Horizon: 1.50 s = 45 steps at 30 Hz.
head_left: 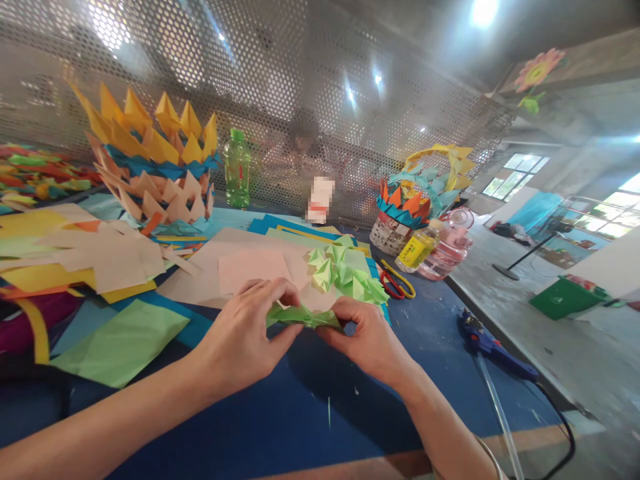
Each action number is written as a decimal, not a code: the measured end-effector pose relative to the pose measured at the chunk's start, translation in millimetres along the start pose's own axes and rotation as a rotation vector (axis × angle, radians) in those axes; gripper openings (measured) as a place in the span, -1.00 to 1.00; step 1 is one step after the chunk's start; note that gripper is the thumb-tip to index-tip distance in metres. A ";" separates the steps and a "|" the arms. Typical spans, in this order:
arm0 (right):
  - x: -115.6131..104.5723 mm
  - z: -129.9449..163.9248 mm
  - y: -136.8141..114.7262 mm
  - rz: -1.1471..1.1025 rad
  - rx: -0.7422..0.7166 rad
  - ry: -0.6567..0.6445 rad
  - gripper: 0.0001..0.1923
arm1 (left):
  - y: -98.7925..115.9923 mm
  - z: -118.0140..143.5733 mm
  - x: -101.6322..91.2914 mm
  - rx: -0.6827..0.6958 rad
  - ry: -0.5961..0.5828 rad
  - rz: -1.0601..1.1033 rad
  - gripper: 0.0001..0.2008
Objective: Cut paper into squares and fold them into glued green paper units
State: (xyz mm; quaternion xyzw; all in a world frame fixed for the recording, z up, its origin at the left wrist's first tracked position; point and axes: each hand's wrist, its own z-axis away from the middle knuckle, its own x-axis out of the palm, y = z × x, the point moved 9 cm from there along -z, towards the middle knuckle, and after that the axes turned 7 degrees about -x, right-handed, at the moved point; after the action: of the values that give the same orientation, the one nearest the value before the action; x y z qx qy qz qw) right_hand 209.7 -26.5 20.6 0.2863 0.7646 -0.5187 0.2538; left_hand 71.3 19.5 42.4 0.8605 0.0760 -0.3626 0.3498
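My left hand (245, 333) and my right hand (367, 340) pinch the two ends of a folded light-green paper piece (300, 315) just above the blue table (300, 413). Right behind it lies a heap of several folded green paper pieces (345, 272) on pink sheets (250, 267). A flat light-green sheet (120, 340) lies left of my left forearm.
A tall yellow, blue and pink paper basket (150, 163) stands at the back left, with loose coloured sheets (65, 253) around it. Behind are a green bottle (237, 170), a smaller paper basket (410, 203), a yellow bottle (417, 248), scissors (395, 280). A blue glue gun (487, 345) lies right.
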 end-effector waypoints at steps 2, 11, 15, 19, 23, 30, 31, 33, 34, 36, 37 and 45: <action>0.8 0.4 -1.8 0.005 -0.015 0.001 -0.87 | -0.7 -0.7 -1.0 -0.006 0.016 -0.015 -0.66; 6.7 0.2 -24.2 0.057 -0.176 -0.004 -0.87 | 3.5 -1.8 12.5 0.088 -0.114 -0.082 -0.93; 8.9 0.8 -27.5 0.080 -0.204 -0.020 -0.86 | 8.3 -0.1 14.7 0.084 -0.161 -0.079 -0.87; 11.8 1.9 -26.7 0.109 -0.192 -0.040 -0.88 | 12.0 0.5 13.4 0.130 -0.142 -0.032 -0.85; 12.6 3.0 -28.9 0.093 -0.205 -0.033 -0.91 | 15.5 0.9 8.7 0.165 -0.098 0.001 -0.83; 14.6 4.0 -33.8 0.060 -0.225 -0.021 -0.92 | 24.3 4.1 4.3 0.219 -0.066 -0.013 -0.81; 14.9 4.0 -34.9 0.064 -0.231 -0.020 -0.92 | 23.8 4.1 3.4 0.219 -0.055 -0.003 -0.80; 15.3 3.7 -36.0 0.082 -0.235 -0.020 -0.90 | 20.5 3.4 3.3 0.204 -0.044 0.015 -0.80; 15.6 3.5 -35.4 0.097 -0.231 -0.022 -0.89 | 17.7 2.6 4.4 0.191 -0.051 0.018 -0.80; 16.6 3.2 -31.8 0.128 -0.206 -0.033 -0.88 | 11.6 0.6 8.8 0.164 -0.085 0.005 -0.81; 16.8 3.1 -29.4 0.142 -0.192 -0.038 -0.88 | 8.8 -0.2 11.4 0.154 -0.105 -0.009 -0.82; 15.1 2.8 -18.9 0.196 -0.151 -0.054 -0.88 | 0.9 -1.1 19.4 0.125 -0.159 -0.089 -0.79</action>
State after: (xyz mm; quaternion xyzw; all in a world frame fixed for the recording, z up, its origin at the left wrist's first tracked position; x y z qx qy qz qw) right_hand 186.0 -32.2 21.5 0.3256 0.7628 -0.4400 0.3443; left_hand 86.3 17.1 30.4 0.8447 0.0636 -0.4491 0.2840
